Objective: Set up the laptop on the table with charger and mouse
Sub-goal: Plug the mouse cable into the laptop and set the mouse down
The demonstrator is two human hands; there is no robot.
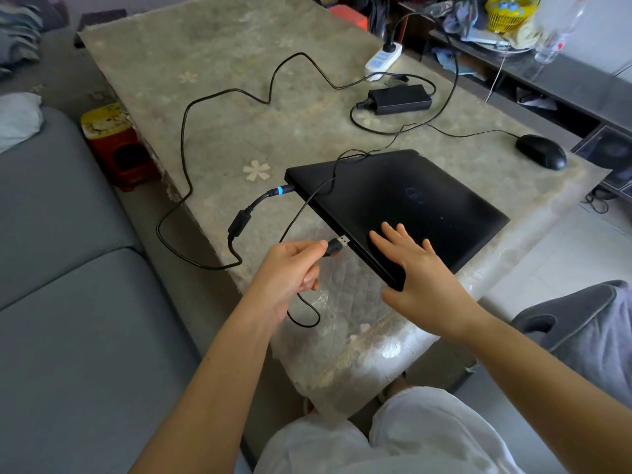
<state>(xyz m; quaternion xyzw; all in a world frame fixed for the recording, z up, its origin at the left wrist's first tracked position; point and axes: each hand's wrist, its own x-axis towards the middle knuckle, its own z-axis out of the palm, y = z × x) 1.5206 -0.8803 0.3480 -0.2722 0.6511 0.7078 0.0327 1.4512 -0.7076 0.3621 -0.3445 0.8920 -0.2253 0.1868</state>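
Observation:
A closed black laptop (403,203) lies on the table (222,107). The charger plug (279,190) with a blue ring sits in the laptop's left side; its black power brick (398,99) lies farther back, wired to a white power strip (383,58). A black mouse (541,151) rests at the right, its thin cable running over the lid. My left hand (290,271) pinches the mouse's USB plug (338,244), whose metal tip is just short of the laptop's left edge. My right hand (415,268) lies flat with fingers spread on the lid's near corner.
A grey sofa (75,285) runs along the left. A red and yellow stool (118,145) stands beside the table. A dark shelf (533,73) with clutter runs along the back right. A grey cushion (588,319) sits at the right. My white-clad lap is at the bottom.

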